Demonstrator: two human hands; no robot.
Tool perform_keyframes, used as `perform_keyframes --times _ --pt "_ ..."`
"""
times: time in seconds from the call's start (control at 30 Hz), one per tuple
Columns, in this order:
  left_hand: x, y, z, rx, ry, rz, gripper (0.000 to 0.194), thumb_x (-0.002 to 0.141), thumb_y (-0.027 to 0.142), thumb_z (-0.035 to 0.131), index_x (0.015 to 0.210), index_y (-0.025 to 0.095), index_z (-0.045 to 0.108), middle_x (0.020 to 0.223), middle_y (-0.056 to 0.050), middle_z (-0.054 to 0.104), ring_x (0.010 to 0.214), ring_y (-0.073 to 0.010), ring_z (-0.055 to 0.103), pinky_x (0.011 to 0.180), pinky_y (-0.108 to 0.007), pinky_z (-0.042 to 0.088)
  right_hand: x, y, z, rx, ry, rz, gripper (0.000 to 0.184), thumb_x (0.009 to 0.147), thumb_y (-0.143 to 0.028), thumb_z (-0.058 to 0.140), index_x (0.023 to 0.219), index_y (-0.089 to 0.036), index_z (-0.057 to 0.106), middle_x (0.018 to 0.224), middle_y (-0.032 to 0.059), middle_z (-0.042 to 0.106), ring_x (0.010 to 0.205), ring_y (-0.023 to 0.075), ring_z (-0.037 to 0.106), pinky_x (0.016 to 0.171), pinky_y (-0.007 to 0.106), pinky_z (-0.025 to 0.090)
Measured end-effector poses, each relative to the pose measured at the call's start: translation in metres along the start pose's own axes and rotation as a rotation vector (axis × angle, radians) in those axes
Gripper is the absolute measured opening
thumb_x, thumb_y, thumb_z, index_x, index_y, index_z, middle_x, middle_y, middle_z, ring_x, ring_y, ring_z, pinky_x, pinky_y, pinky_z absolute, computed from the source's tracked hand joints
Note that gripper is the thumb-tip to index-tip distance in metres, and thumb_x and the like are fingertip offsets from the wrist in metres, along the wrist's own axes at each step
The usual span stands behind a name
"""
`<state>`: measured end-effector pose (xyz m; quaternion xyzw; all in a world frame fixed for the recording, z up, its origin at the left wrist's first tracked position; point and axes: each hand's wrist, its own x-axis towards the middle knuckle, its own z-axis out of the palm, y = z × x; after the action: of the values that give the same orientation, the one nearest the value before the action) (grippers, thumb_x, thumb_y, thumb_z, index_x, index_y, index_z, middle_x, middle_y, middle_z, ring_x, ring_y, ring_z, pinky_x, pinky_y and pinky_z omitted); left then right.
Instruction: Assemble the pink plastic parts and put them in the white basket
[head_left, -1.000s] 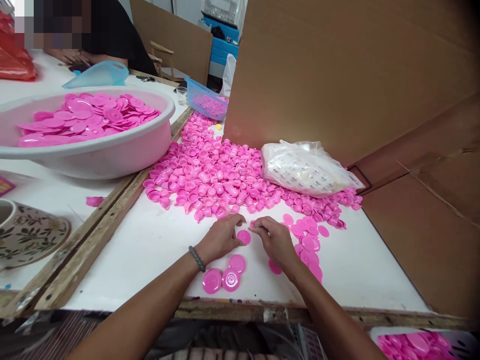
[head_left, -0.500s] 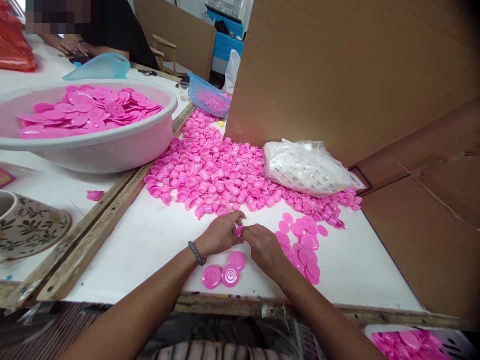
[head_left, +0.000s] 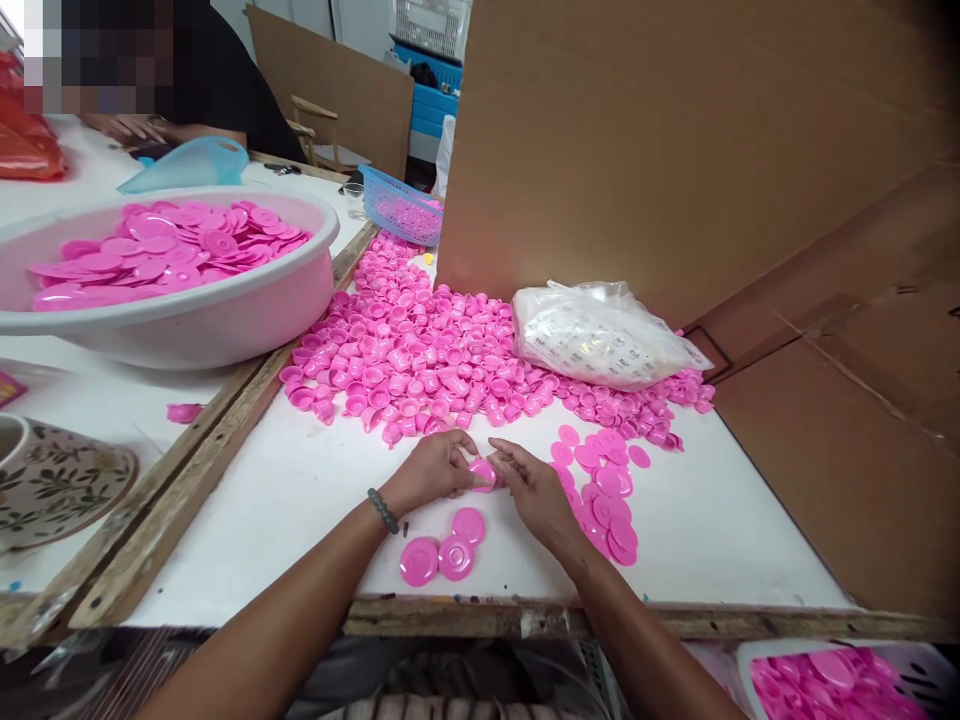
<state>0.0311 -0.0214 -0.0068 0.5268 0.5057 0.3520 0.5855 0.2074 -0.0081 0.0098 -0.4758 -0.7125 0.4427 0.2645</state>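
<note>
Between my hands, over the white tabletop, is a small pink plastic toy saucer (head_left: 482, 476). My left hand (head_left: 433, 468) pinches its left side, thumb across the face. The fingers of my right hand (head_left: 531, 492) are closed at its right edge. Whether another small piece is under the saucer is hidden. Just in front of me lie three pink saucers with raised rings (head_left: 456, 557), touching one another. Right of my right hand is a loose spread of flat pink saucers (head_left: 611, 510). Beyond both hands spreads a large heap of small pink toy cups (head_left: 435, 350).
A white basin (head_left: 225, 310) full of pink discs stands at left, beyond a wooden strip (head_left: 195, 480). A patterned mug (head_left: 67, 480) is near it. A plastic bag (head_left: 607, 335) rests on the heap against a cardboard wall (head_left: 675, 150). Another person sits at far left.
The piece in my hands has turned so that its round pink face shows. My right fingers have lifted and spread slightly. The camera view has shifted a little.
</note>
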Motion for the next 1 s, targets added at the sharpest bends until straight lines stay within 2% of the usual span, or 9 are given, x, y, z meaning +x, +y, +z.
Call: perform_keyframes --times 0.07,0.13,0.27,0.37,0.53,0.67,0.8,0.9,1.0 --pt "0.0 0.003 -0.002 -0.024 -0.004 -0.051 0.036 0.066 0.033 0.068 0.091 0.016 0.048 0.051 0.004 0.056 0.041 -0.009 0.049 0.04 -0.018 0.038 -0.001 0.003 -0.002 -0.154 -0.054 -0.18 0.034 0.085 -0.032 0.053 0.119 -0.026 0.053 0.098 0.0037 0.06 0.078 0.0151 0.055 0.069 0.029 0.046" --pt "0.0 0.004 -0.002 -0.035 0.01 -0.08 0.035 0.067 0.033 0.067 0.09 0.016 0.047 0.049 0.003 0.057 0.041 -0.01 0.051 0.04 -0.018 0.04 0.0 0.005 -0.002 -0.308 -0.109 -0.31 0.031 0.084 -0.028 0.056 0.115 -0.026 0.057 0.094 0.0037 0.06 0.083 0.0168 0.053 0.072 0.03 0.045" --pt "0.003 0.002 -0.001 -0.078 0.047 -0.132 0.036 0.065 0.03 0.07 0.086 0.017 0.044 0.048 0.003 0.058 0.042 -0.0123 0.055 0.039 -0.019 0.043 0.004 0.003 -0.001 -0.567 -0.168 -0.389 0.018 0.084 -0.019 0.055 0.101 -0.021 0.062 0.081 0.0038 0.058 0.08 0.0179 0.05 0.067 0.029 0.044" --pt "0.004 0.0 0.002 -0.084 0.065 -0.138 0.035 0.065 0.03 0.07 0.083 0.018 0.043 0.047 0.003 0.057 0.041 -0.0132 0.056 0.038 -0.02 0.044 0.005 0.002 0.0 -0.673 -0.172 -0.426 0.017 0.084 -0.017 0.054 0.1 -0.018 0.061 0.08 0.0045 0.057 0.079 0.0183 0.049 0.064 0.028 0.043" --pt "0.004 0.003 0.006 -0.063 0.118 -0.149 0.034 0.065 0.035 0.07 0.077 0.019 0.043 0.044 0.005 0.054 0.039 -0.013 0.054 0.036 -0.02 0.043 -0.001 0.008 0.006 -0.657 -0.021 -0.421 0.017 0.084 -0.02 0.054 0.1 -0.015 0.059 0.082 0.0062 0.056 0.079 0.0194 0.049 0.067 0.03 0.043" --pt "0.005 0.004 0.007 -0.078 0.168 -0.088 0.034 0.064 0.037 0.071 0.073 0.018 0.044 0.043 0.005 0.052 0.04 -0.0116 0.053 0.038 -0.02 0.043 -0.003 0.013 0.008 -0.518 0.101 -0.345 0.02 0.079 -0.03 0.062 0.093 -0.016 0.061 0.081 0.0055 0.056 0.08 0.0201 0.05 0.07 0.033 0.044" --pt "0.003 0.002 0.003 -0.118 0.072 -0.058 0.035 0.065 0.035 0.071 0.081 0.017 0.046 0.05 0.004 0.057 0.045 -0.0119 0.056 0.042 -0.021 0.045 -0.004 0.012 0.008 -0.326 -0.004 -0.368 0.035 0.081 -0.027 0.06 0.116 -0.023 0.053 0.096 0.0046 0.055 0.088 0.0179 0.051 0.075 0.031 0.046" --pt "0.003 -0.001 0.0 -0.122 0.007 -0.009 0.035 0.063 0.029 0.072 0.083 0.016 0.046 0.054 0.004 0.057 0.045 -0.0099 0.055 0.042 -0.018 0.042 -0.003 0.009 0.008 -0.356 -0.001 -0.331 0.026 0.08 -0.029 0.061 0.105 -0.022 0.06 0.086 0.0034 0.053 0.081 0.0173 0.051 0.069 0.029 0.044" --pt "0.004 -0.003 -0.001 -0.114 0.012 0.0 0.032 0.063 0.026 0.071 0.082 0.016 0.046 0.051 0.005 0.056 0.042 -0.0089 0.052 0.04 -0.017 0.04 -0.002 0.007 0.005 -0.406 0.0 -0.277 0.025 0.076 -0.033 0.066 0.097 -0.019 0.062 0.079 0.0022 0.052 0.074 0.0166 0.05 0.063 0.027 0.041"
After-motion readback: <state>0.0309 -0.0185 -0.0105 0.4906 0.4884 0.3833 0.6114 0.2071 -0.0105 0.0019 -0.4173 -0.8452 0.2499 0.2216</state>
